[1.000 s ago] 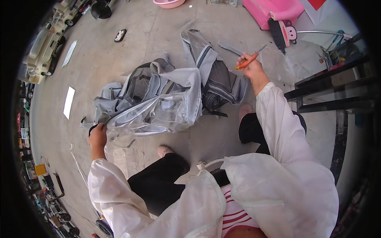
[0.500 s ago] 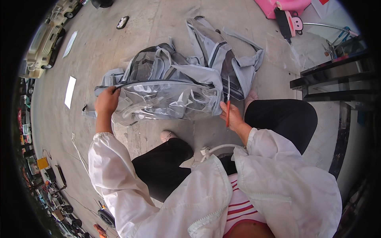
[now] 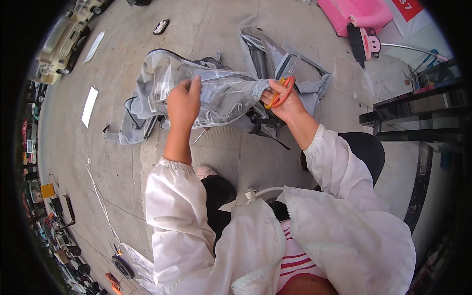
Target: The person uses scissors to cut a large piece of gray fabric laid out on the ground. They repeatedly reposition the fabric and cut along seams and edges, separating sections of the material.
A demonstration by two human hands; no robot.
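Note:
A large clear plastic piece with grey fabric and dark trim point(image 3: 221, 101) is spread in front of me, crumpled and shiny. My right hand point(image 3: 290, 105) grips scissors with orange-red handles point(image 3: 287, 93), blades pointing up and away to the right. Its fingers also pinch a gathered grey edge at the right end of the plastic. Over the middle-left of the plastic is my left hand point(image 3: 183, 104), thumb raised apart from the bent fingers, with no material visible between them. More grey fabric with clear panels point(image 3: 263, 49) lies beyond my right hand. Black straps point(image 3: 265, 129) hang beneath it.
White paper strips point(image 3: 89, 107) and a small dark-edged object point(image 3: 161, 26) lie on the concrete floor. A black metal frame point(image 3: 418, 110) stands at the right, below a pink item point(image 3: 356, 14) and a monkey-face pouch point(image 3: 365, 43). Toy vehicles point(image 3: 61, 49) line the left edge.
My left hand has released the left end of the dark-trimmed edge and moved right. My right hand has risen with the scissors and gathered edge. The plastic has shifted and bunched up.

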